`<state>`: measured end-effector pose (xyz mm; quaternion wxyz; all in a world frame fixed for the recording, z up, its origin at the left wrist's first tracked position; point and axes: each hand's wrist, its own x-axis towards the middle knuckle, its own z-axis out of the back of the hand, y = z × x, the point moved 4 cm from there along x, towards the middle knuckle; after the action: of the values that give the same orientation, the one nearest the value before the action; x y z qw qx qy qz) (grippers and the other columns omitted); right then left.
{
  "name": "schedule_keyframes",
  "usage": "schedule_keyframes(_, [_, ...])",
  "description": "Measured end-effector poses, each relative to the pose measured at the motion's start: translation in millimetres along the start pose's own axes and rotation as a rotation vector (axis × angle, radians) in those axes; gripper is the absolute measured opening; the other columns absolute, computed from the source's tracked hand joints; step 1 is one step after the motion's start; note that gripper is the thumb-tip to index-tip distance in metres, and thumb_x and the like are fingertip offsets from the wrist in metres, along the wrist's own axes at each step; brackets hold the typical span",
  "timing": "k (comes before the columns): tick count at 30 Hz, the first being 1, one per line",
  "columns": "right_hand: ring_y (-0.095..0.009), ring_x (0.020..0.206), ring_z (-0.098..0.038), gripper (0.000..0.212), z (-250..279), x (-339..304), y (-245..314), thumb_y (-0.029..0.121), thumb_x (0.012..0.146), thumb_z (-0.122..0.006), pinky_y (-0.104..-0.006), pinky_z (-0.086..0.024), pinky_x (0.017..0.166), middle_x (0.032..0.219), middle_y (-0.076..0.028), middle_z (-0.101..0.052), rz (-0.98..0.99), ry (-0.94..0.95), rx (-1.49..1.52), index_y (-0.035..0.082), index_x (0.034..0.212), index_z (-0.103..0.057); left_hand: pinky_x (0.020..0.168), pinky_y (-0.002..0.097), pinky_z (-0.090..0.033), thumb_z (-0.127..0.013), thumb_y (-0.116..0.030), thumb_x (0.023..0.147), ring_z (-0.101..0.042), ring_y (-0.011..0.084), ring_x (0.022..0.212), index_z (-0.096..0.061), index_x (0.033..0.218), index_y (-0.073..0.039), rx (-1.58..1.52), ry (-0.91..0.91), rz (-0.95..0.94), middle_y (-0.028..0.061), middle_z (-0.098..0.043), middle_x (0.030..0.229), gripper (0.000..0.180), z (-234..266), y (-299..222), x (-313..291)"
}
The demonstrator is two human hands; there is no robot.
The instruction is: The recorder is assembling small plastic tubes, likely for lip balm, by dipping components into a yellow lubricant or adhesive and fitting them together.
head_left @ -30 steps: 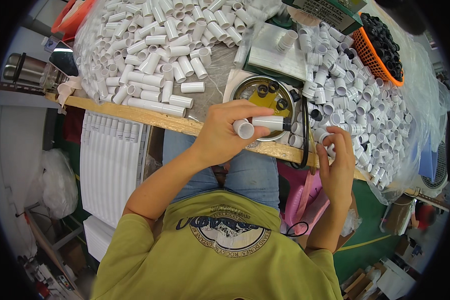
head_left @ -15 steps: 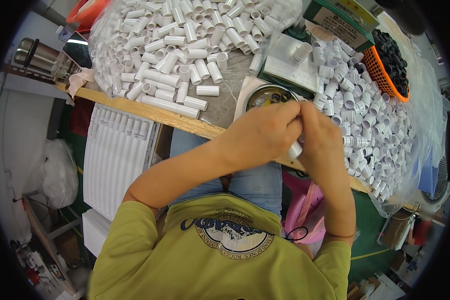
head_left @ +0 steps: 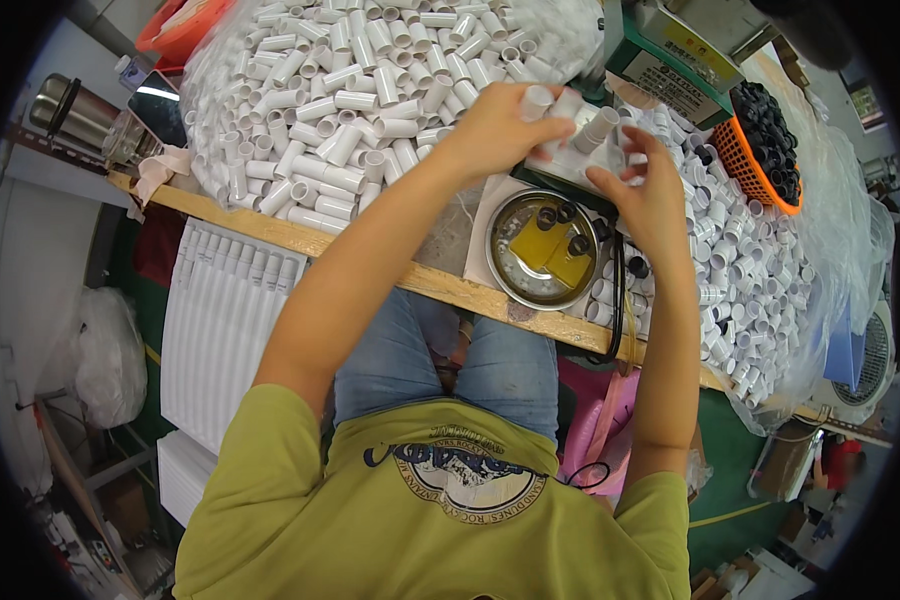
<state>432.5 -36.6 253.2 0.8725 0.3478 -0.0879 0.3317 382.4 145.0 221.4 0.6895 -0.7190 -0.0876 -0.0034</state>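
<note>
My left hand (head_left: 498, 128) is at the near side of the metal-topped green device, its thumb and fingers closed around a short white tube (head_left: 536, 103). Another pale tube beside it is smeared by motion. A stepped white fitting (head_left: 598, 130) stands upright on the device's plate, between my two hands. To the right of that fitting, my right hand (head_left: 658, 190) hovers with its fingers apart, seemingly holding nothing. Below both hands is a round metal dish (head_left: 494, 258) containing yellow pads (head_left: 545, 250) and several small black rings (head_left: 579, 244).
White tubes (head_left: 360, 100) are heaped at the back left, on clear plastic. Short white fittings (head_left: 745, 290) are piled on the right, by an orange basket (head_left: 730, 150) of black parts. A wooden edge (head_left: 370, 254) borders the table. Black cables (head_left: 618, 300) hang beside the dish.
My hands have come apart and moved away from over the dish, up toward the device. The dish now shows in full. My right hand's fingers have opened.
</note>
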Motion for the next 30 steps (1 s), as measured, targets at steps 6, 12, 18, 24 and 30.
schedule_keyframes(6, [-0.009,0.067,-0.052,0.036,9.9,-84.0,67.3,0.009,0.079,-0.070,-0.0235,-0.044,0.059,0.085,-0.003,-0.056,0.105,0.416,0.665,0.005,0.112,-0.056,0.058,0.0276,-0.052,-0.068,-0.013,0.081,-0.067,0.0209,0.076,-0.038,0.135,-0.001,-0.528,0.526,0.337,0.0161,-0.066,0.089,0.064,-22.2,-25.0,-103.2])
schedule_keyframes(12, [-0.015,0.058,-0.059,0.028,24.9,-111.0,93.3,0.011,0.077,-0.073,-0.0254,-0.046,0.053,0.080,-0.008,-0.062,0.433,0.411,0.523,0.004,0.101,-0.059,0.064,0.0294,-0.049,-0.069,-0.006,0.075,-0.064,0.0227,0.074,-0.035,0.139,-0.003,-0.495,0.736,0.412,0.0135,-0.063,0.085,0.072,-36.6,-20.1,-147.1])
schedule_keyframes(18, [-0.011,0.056,-0.061,0.025,16.8,-122.1,76.4,0.008,0.080,-0.070,-0.0228,-0.047,0.052,0.067,-0.006,-0.062,0.024,0.176,0.481,-0.002,0.099,-0.057,0.062,0.0327,-0.046,-0.066,-0.001,0.071,-0.056,0.0269,0.075,-0.049,0.129,-0.001,0.636,0.126,-0.441,0.0130,-0.055,0.087,0.061,-53.5,-57.7,-153.8])
schedule_keyframes(24, [-0.013,0.064,-0.061,0.026,22.3,-106.3,65.0,0.003,0.080,-0.067,-0.0239,-0.048,0.059,0.076,-0.005,-0.063,-0.102,0.175,0.511,0.000,0.103,-0.057,0.064,0.0351,-0.048,-0.065,0.002,0.065,-0.057,0.0282,0.076,-0.056,0.120,0.000,0.809,-0.084,-0.566,0.0136,-0.056,0.088,0.056,-45.0,-44.1,-154.6])
schedule_keyframes(30, [-0.027,0.083,-0.053,0.022,51.6,-85.2,12.1,0.004,0.074,-0.067,-0.0380,-0.043,0.074,0.084,-0.008,-0.054,0.164,0.213,-0.491,0.006,0.095,-0.062,0.079,0.0390,-0.047,-0.064,-0.003,0.073,-0.058,0.0373,0.095,-0.056,0.107,0.000,0.673,-0.370,0.103,0.0202,-0.060,0.101,0.036,51.7,-37.7,-119.5])
